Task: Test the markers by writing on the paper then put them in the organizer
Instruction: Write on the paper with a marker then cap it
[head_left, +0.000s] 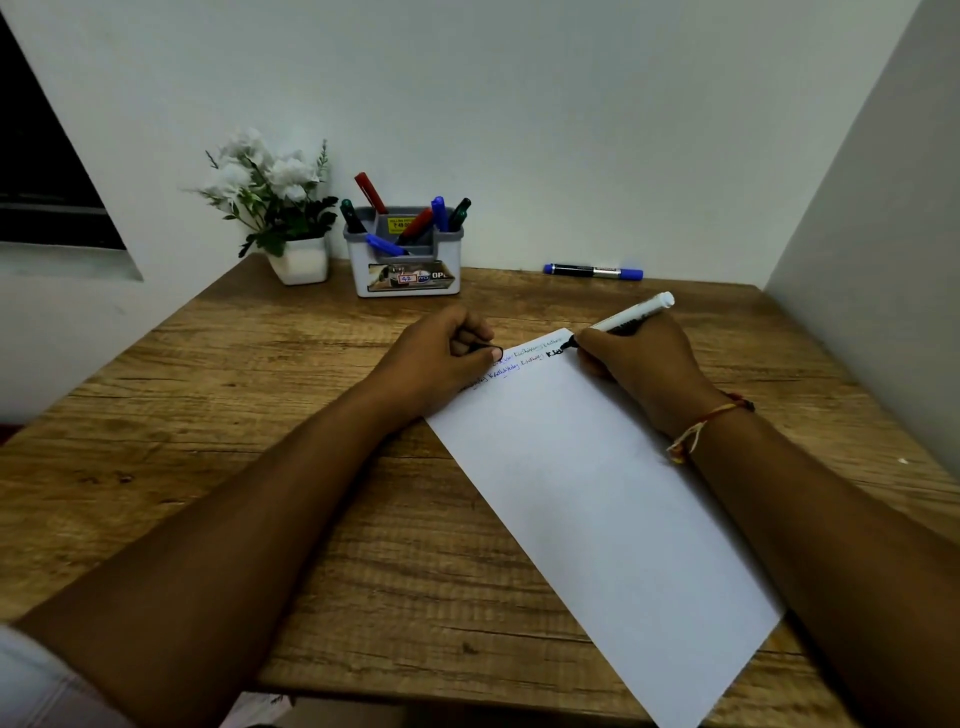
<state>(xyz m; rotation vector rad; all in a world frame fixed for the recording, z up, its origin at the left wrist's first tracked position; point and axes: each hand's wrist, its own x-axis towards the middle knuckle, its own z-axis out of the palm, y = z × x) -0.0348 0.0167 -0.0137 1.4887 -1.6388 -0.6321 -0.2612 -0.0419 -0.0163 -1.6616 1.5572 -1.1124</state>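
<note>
A white sheet of paper (587, 493) lies slanted on the wooden table (218, 415), with lines of small handwriting along its far end. My right hand (639, 364) grips a white-barrelled black marker (631, 314), its tip touching the paper beside fresh black letters. My left hand (441, 358) rests on the paper's far left corner, fingers curled round a small black cap (488, 347). The grey-and-white organizer (405, 270) stands at the back holding several red, blue and green markers. A capped blue marker (592, 270) lies on the table to its right.
A white pot of white artificial flowers (280, 208) stands left of the organizer. Walls close in behind and on the right. A dark window sits at the far left.
</note>
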